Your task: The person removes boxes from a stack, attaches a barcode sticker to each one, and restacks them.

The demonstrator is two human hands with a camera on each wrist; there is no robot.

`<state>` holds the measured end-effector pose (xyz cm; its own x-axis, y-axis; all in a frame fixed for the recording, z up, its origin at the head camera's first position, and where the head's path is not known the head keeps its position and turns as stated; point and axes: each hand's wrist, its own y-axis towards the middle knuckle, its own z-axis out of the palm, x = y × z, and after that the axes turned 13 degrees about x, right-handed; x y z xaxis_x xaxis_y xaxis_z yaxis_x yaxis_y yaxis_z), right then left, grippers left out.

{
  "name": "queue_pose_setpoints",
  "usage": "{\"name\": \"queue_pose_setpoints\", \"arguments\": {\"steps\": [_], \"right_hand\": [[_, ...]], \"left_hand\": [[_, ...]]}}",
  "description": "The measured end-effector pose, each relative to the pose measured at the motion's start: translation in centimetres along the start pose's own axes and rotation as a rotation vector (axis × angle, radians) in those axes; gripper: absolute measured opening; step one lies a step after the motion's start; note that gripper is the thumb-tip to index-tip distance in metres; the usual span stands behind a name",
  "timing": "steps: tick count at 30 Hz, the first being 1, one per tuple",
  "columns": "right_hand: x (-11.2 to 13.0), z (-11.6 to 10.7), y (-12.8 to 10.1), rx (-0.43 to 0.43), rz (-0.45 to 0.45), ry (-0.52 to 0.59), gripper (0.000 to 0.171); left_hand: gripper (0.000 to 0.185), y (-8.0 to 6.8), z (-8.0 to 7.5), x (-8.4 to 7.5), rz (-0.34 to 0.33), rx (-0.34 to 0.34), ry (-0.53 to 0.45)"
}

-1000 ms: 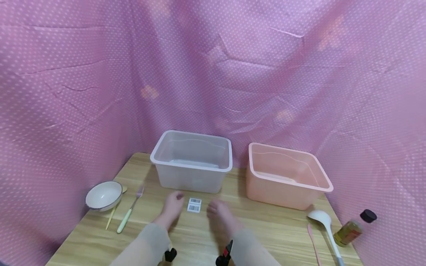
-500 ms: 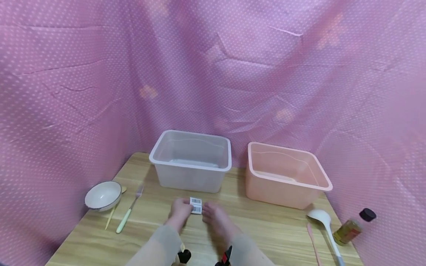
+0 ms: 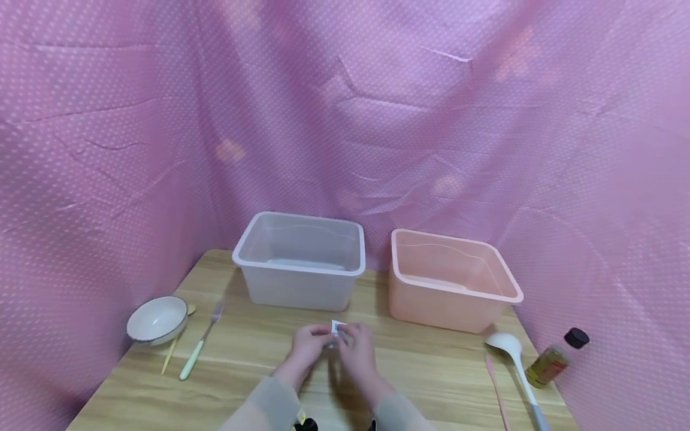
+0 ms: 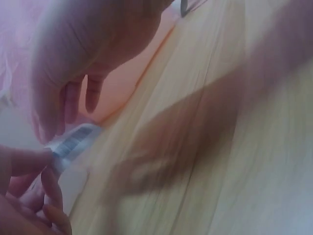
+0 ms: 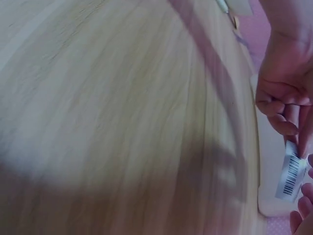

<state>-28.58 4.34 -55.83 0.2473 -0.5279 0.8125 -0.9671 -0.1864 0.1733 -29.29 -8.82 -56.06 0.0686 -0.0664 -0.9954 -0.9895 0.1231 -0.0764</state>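
Observation:
A small white barcode label is lifted off the tabletop between my two hands. My left hand pinches one end of it between thumb and fingers. In the right wrist view the barcode on the label faces the camera and the strip hangs tilted below the left fingertips. My right hand is at the other side, its fingers loosely bent and the fingertips close to the label's edge. In the left wrist view the right hand arches over the label; whether it touches is unclear.
Behind the hands stand a clear whitish bin and a pink bin. At left lie a white bowl, a yellow-handled utensil and a fork. At right are a pink utensil, a ladle and an oil bottle.
My left hand has moved right and picked the label up off the table. My right hand has come in close to it. The view has shifted slightly.

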Motion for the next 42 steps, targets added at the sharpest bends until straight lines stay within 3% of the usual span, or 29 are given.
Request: {"name": "queue_pose_setpoints", "arguments": {"steps": [4, 8, 21, 25, 31, 36, 42], "right_hand": [[-0.6, -0.5, -0.4, -0.01, 0.007, -0.042, 0.021], [-0.9, -1.3, -0.7, -0.016, 0.009, -0.065, 0.017], [-1.7, -2.7, -1.4, 0.067, -0.037, -0.242, 0.012], [-2.1, -2.7, -1.6, 0.043, -0.033, -0.189, 0.009], [-2.8, -3.1, -2.1, 0.005, 0.101, -0.004, 0.008], [-3.4, -4.2, -2.3, -0.008, 0.24, 0.169, 0.011], [-3.6, -5.4, -2.4, -0.07, 0.281, 0.253, 0.015]], "left_hand": [[0.025, -0.1, 0.8, 0.0, 0.058, 0.082, -0.023], [0.021, -0.2, 1.3, -0.2, 0.063, 0.12, -0.007], [0.016, -0.4, 2.5, -0.5, 0.059, 0.141, 0.127], [0.014, -0.7, 2.7, -0.8, 0.058, 0.15, 0.167], [0.014, -1.0, 3.1, -0.4, 0.063, 0.151, 0.193], [0.014, -1.0, 3.3, -0.2, -0.007, 0.134, 0.191], [0.011, -0.9, 3.4, 0.1, -0.038, 0.104, 0.208]]}}
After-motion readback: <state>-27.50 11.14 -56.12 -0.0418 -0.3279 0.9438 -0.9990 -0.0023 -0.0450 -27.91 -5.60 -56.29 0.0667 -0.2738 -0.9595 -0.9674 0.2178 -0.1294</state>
